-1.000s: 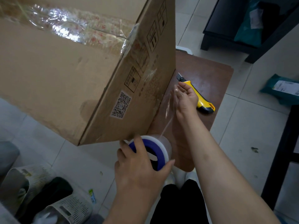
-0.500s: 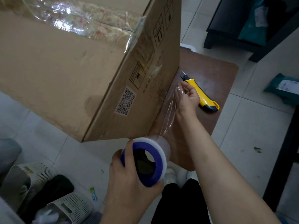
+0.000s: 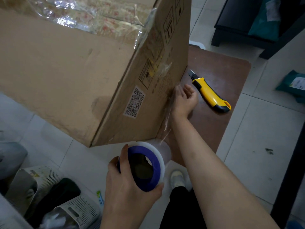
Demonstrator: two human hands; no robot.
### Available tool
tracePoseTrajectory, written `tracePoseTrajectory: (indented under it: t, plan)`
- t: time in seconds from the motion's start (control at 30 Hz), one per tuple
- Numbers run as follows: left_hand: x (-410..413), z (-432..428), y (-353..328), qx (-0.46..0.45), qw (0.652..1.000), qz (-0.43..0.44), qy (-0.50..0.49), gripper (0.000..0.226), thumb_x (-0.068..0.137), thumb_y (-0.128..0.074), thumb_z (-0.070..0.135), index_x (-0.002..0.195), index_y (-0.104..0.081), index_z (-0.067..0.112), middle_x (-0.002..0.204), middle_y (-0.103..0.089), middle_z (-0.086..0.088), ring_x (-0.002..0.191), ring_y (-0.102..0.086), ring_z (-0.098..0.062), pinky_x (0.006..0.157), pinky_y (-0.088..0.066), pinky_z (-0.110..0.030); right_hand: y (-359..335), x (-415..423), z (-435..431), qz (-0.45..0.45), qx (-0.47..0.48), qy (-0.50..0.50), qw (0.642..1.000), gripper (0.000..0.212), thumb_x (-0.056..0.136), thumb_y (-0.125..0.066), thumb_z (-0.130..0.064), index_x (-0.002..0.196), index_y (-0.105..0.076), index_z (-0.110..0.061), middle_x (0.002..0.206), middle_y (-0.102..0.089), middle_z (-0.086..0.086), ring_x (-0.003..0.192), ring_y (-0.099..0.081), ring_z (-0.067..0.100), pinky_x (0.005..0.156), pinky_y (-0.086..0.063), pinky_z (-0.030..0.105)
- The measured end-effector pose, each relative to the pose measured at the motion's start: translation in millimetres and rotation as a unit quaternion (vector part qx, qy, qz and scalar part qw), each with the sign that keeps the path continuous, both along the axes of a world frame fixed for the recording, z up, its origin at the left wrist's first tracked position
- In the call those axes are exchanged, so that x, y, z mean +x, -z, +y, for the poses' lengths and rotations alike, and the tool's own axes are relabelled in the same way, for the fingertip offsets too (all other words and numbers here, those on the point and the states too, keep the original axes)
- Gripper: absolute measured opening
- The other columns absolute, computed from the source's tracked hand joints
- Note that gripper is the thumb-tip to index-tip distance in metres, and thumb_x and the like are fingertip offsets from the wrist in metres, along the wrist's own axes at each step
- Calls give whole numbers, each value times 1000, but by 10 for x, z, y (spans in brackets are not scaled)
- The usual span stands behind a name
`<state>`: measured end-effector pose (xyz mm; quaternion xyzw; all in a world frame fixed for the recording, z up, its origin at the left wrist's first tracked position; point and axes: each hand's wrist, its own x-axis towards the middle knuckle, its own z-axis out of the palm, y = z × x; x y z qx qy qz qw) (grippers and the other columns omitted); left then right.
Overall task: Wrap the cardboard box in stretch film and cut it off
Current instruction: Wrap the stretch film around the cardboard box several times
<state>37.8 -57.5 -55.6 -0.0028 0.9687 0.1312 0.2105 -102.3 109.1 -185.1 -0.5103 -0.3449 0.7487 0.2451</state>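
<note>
Left hand point(image 3: 130, 195) grips film roll point(image 3: 157, 164), core toward camera.

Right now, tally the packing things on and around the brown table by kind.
Cardboard box: 1
Stretch film roll: 1
Utility knife: 1
Hands: 2, left hand gripping the roll, right hand holding the film strand
Total: 5

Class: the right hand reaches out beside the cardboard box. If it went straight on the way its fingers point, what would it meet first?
Most likely the cardboard box: the right hand points toward its side panel, close by. The yellow knife lies off that line, to the right.
</note>
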Motion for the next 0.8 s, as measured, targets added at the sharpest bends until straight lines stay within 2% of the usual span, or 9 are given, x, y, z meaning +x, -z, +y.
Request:
tracePoseTrajectory:
  t: [0.1,0.2,0.27,0.33,0.43,0.5,0.57,0.67,0.8]
  plan:
    - [7,-1,8,-3,1000,-2,-1,134,30,-90,42,146,-29,14,119,-46,-21,99,-55,-42,81,-49,-44,18,9,-97,-111,72,-21,991,20,85,-69,-9,99,-64,4,105,-56,15,86,-55,17,72,-45,13]
    - [21,-19,20,-2,1000,2,6,133,28,-90,40,144,-33,10,115,-48,-23,94,-57,-45,77,-50,-45,9,46,-156,-109,87,-46,989,16,88,-66,-14,89,-66,2,102,-62,23,80,-54,17,74,-48,22]
    - [25,-30,22,-3,1000,3,11,132,28,-90,41,144,-34,9,114,-49,-24,92,-58,-45,76,-51,-45,-7,100,-186,-80,88,-68,991,22,90,-63,-14,95,-67,6,106,-65,28,89,-61,24,85,-52,35]
    - [25,-44,30,-5,1000,7,19,132,29,-89,42,144,-33,8,113,-50,-25,91,-58,-46,75,-52,-46,-48,203,-235,-19,84,-101,991,26,93,-58,-13,113,-65,3,120,-63,23,112,-60,26,99,-49,41]
    - [29,-45,38,-9,1000,7,29,134,29,-90,43,145,-32,7,114,-49,-26,93,-58,-47,77,-52,-46,-55,377,-340,64,97,-194,974,42,100,-45,-15,142,-42,-7,153,-38,9,144,-30,17,118,-27,40]
    - [27,-56,53,-15,999,5,35,136,29,-91,43,145,-31,5,114,-49,-28,92,-58,-47,77,-51,-45,-42,425,-424,85,116,-279,950,52,104,-31,-28,152,-13,-17,163,-8,-1,149,-4,9,123,-8,39]
    - [21,-66,71,-26,998,4,50,136,29,-92,43,144,-33,1,112,-51,-30,89,-58,-48,76,-52,-45,-46,405,-478,92,108,-317,938,59,102,-20,-38,151,11,-23,161,16,-5,147,15,8,122,3,44]
    - [-8,-62,72,-36,997,-1,69,135,33,-90,48,145,-29,0,115,-50,-30,92,-57,-47,77,-51,-43,-88,344,-511,86,86,-306,944,68,96,-19,-46,148,21,-25,160,23,-4,147,19,10,121,3,49]
    - [2,-54,59,-39,997,-16,65,138,42,-79,60,151,-8,13,129,-39,-23,106,-51,-41,87,-46,-41,-102,346,-447,70,97,-333,935,64,101,-17,-43,148,20,-20,159,25,-3,140,22,1,121,5,46]
